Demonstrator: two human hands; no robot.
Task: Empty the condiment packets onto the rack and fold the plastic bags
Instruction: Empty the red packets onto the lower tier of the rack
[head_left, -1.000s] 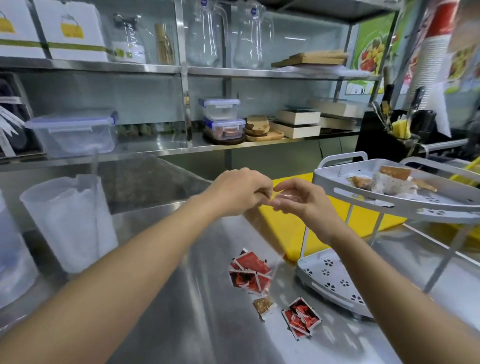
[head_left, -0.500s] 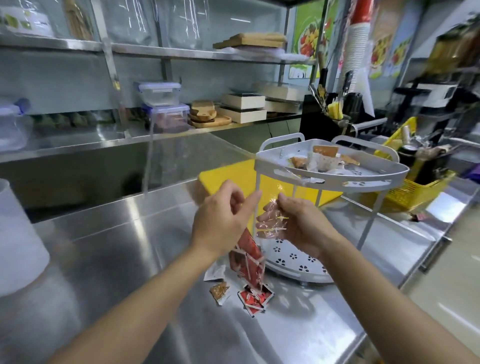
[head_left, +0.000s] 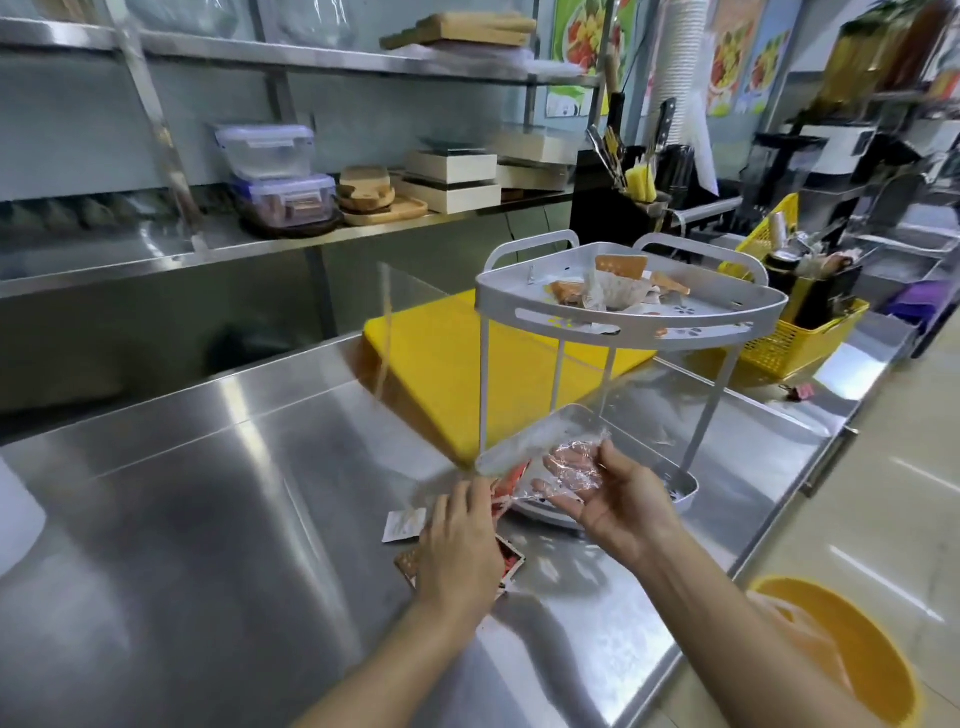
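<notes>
A clear plastic bag (head_left: 540, 447) stretches between my hands just above the steel counter. My right hand (head_left: 608, 499) holds its right end, palm up, fingers under the film. My left hand (head_left: 457, 540) pinches the bag's lower left edge. Under my left hand lie red condiment packets (head_left: 511, 558) and a white packet (head_left: 402, 525) on the counter. The white two-tier corner rack (head_left: 631, 312) stands right behind my hands, and its top tier holds brown and pale packets (head_left: 608, 286). Its lower tier (head_left: 680, 488) is partly hidden by my right hand.
A yellow cutting board (head_left: 441, 358) lies behind the rack. At the right stands a yellow basket (head_left: 795, 338) with bottles and tools. An orange bucket (head_left: 841, 644) sits on the floor below the counter edge. Shelves at the back carry lidded boxes (head_left: 270, 171) and wooden boards.
The view swung to the right and down. My hands dropped from chest height to just above the counter, and the bag is now pulled out wide between them.
</notes>
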